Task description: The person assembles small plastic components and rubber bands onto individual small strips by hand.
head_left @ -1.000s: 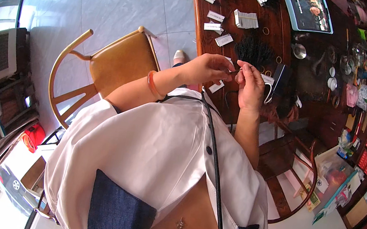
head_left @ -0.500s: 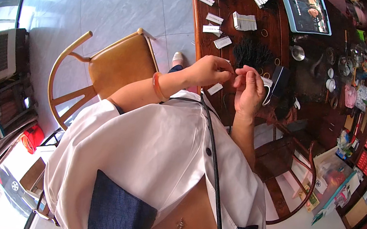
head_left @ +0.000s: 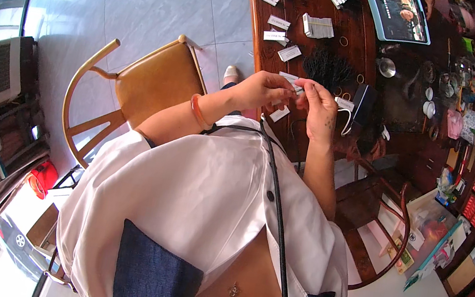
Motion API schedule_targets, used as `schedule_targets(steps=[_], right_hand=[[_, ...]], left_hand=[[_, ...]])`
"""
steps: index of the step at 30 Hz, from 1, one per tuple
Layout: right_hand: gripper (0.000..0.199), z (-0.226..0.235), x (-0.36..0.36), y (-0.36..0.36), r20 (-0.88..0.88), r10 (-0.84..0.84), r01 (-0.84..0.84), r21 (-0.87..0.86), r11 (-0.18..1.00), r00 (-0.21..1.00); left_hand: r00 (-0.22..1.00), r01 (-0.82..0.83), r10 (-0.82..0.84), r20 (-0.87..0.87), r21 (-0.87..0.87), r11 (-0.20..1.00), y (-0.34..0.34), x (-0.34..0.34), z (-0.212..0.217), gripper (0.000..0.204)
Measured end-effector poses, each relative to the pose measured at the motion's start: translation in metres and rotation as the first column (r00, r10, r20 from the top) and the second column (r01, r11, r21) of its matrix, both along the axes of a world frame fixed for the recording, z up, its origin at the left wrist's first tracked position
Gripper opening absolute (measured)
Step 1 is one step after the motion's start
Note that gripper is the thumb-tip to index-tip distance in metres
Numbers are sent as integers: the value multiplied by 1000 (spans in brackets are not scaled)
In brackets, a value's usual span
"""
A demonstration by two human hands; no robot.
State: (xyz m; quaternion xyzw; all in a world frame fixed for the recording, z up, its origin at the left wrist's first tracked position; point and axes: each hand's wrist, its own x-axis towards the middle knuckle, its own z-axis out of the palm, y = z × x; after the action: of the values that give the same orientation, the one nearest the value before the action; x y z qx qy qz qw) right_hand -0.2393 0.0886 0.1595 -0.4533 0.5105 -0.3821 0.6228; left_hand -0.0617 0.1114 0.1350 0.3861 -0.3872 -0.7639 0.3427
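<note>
Above the near left corner of the table [head_left: 298, 6], the left hand [head_left: 265, 91] and right hand [head_left: 322, 115] pinch a small, mostly hidden item [head_left: 298, 90] near black strings [head_left: 328, 68].

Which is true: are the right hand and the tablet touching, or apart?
Apart: the head view shows brown tabletop between the right hand and the tablet.

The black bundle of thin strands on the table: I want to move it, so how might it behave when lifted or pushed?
The black bundle would likely droop, as its strands look thin and loose. It is probably light, judging by those fine strands. It seems unlikely to roll, lying spread on the table.
</note>
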Motion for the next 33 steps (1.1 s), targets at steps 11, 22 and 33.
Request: schedule_targets(steps=[11,22,33], right_hand=[[21,-37,8,-33,255,-104,32,273,961,961],[16,-90,34,-92,40,-48,41,165,985,998],[34,-119,15,-94,-781,3,-243,-191,951,625]], left_hand=[[973,-125,113,200,48,991,-13,25,-39,27],[634,-116,344,692,-356,927,-88,32,-103,21],[501,-187,609,615,-610,770,-123,15,-150,15]])
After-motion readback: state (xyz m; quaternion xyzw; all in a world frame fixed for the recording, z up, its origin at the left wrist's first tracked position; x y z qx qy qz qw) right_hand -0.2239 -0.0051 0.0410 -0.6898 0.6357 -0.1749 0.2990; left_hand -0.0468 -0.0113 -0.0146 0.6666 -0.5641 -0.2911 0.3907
